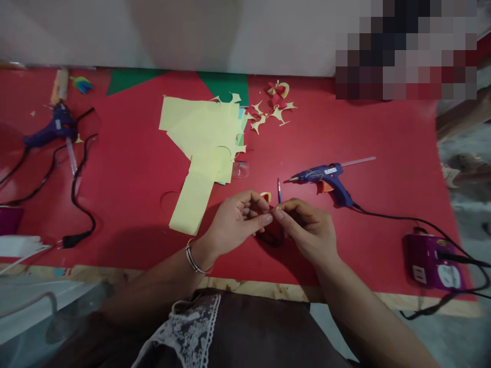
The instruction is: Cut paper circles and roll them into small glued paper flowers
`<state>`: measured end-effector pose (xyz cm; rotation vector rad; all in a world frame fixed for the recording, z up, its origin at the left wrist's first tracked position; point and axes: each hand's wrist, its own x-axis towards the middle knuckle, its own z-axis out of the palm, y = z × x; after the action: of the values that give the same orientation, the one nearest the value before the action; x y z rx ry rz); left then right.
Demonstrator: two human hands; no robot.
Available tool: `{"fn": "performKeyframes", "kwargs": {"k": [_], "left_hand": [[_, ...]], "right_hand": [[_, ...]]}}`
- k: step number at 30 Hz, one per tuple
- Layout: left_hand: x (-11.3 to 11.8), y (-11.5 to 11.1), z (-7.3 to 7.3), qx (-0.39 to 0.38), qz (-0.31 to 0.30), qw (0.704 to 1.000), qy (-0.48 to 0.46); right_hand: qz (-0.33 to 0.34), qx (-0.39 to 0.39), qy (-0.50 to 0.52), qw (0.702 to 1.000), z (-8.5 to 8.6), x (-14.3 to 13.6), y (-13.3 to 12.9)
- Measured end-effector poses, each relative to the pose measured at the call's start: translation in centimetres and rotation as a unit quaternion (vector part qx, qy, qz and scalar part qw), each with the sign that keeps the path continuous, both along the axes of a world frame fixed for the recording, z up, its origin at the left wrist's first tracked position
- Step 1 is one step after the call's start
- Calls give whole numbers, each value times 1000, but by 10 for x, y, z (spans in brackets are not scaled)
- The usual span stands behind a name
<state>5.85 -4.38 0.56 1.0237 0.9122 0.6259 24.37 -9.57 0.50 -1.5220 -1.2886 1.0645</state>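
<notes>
Covering the table, a red sheet (pixel 368 133) lies before a pale wall (pixel 268 36) and carries yellow paper (pixel 199 199) and, farther right, a blue glue gun (pixel 322 176). Near the front edge, the right hand (pixel 310 227) pinches a tiny piece (pixel 274 209), with the left hand (pixel 238 217) curled just beside it, but whether this one also grips, I cannot tell. Fingers partly hide the piece and the blue pen (pixel 279 189), and blocks blur the upper right corner.
</notes>
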Motion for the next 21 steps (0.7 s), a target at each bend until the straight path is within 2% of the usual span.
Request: {"fn": "performKeyframes", "kwargs": {"k": [3,6,9,12,17,21], "left_hand": [[-1,2,0,-18,-1,1000,-6],[-3,4,1,-34,39,999,-5],[-5,7,1,-56,82,995,-23],[-6,11,1,-85,103,990,-41],[-10,15,0,-72,150,985,-39],[-10,15,1,-80,146,985,-40]], "right_hand": [[3,10,-29,1000,0,2,1],[-10,34,-126,991,-3,7,3],[-6,48,-251,967,-12,16,6],[15,5,-337,941,-20,21,7],[30,-33,-385,922,-20,22,5],[37,-60,-415,907,-18,24,2]]}}
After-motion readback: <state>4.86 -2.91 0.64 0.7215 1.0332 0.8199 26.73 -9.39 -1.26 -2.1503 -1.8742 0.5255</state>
